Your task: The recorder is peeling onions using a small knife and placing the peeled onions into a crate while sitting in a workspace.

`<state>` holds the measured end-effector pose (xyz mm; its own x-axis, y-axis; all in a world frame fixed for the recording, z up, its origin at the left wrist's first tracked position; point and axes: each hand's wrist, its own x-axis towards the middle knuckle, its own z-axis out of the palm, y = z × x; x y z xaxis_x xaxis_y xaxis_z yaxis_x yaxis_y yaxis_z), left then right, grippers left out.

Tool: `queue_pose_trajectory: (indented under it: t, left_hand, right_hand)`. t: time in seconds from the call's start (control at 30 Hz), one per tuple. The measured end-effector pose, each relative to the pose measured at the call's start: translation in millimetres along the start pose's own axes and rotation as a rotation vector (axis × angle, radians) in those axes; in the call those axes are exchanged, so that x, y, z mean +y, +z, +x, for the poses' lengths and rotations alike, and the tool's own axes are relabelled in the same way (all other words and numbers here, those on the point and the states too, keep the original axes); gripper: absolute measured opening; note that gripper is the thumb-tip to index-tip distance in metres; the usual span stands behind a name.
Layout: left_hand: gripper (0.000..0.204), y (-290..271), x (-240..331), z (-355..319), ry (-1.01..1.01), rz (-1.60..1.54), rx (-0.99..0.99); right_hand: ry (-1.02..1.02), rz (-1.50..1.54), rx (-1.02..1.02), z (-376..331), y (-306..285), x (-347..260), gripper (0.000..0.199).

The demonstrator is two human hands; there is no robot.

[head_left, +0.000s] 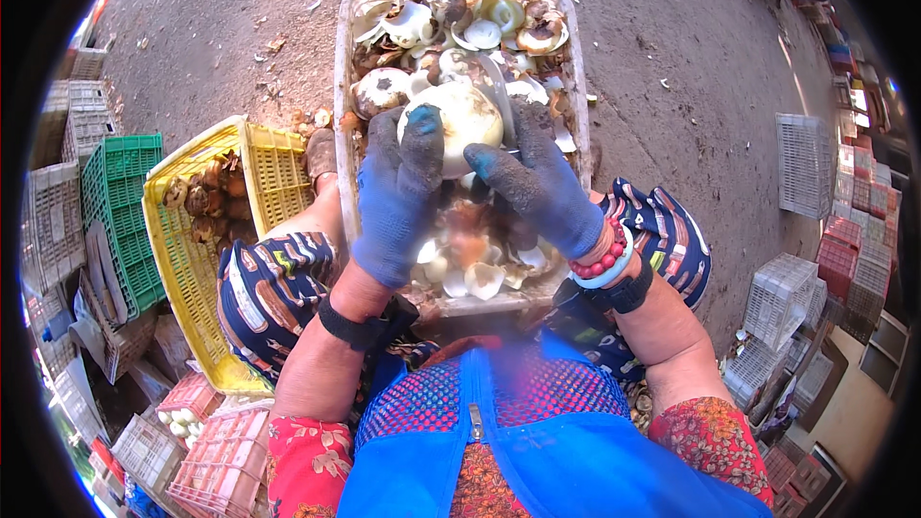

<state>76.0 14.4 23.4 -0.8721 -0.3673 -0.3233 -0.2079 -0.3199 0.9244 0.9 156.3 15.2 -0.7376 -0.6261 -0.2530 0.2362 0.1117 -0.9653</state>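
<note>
A large pale round bulb, which looks like a peeled onion [468, 125], is held up over a white plastic tub [460, 306]. My left hand [401, 194], in a blue glove with a dark dirty palm side, is closed around the bulb's left side with the thumb on its front. My right hand [539, 180], gloved the same way, is closed at the bulb's right, its thumb touching the lower edge. A thin grey curved blade-like piece [503, 101] stands between its fingers and the bulb; its handle, if any, is hidden. Cut white layers and brown skins [483, 280] fill the tub.
By my left leg is a yellow crate [197, 312] with brown unpeeled bulbs [213, 200]. Green crates [125, 221] and a pink crate [225, 456] stand further left. White crates [782, 299] stand right on the bare ground [691, 86]. My knees flank the tub.
</note>
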Motion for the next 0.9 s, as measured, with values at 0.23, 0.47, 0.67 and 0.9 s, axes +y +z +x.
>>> queue_pose_trajectory:
  t: [0.23, 0.47, 0.67, 0.9]
  left_hand:
    - [0.056, -4, -22, 5, 0.204, 0.161, 0.026]
    - [0.053, -11, -5, 28, -0.094, -0.403, -0.045]
    - [0.052, -21, 5, 32, 0.068, -0.113, -0.002]
    - [0.039, -12, 6, 22, -0.43, -0.404, -0.116]
  right_hand:
    - [0.032, 0.097, -0.094, -3, 7, -29, 0.058]
    - [-0.051, 0.078, -0.008, -12, 9, -8, 0.057]
    - [0.032, 0.008, 0.1, -4, -20, -5, 0.038]
    - [-0.012, -0.249, 0.061, 2, -23, -22, 0.048]
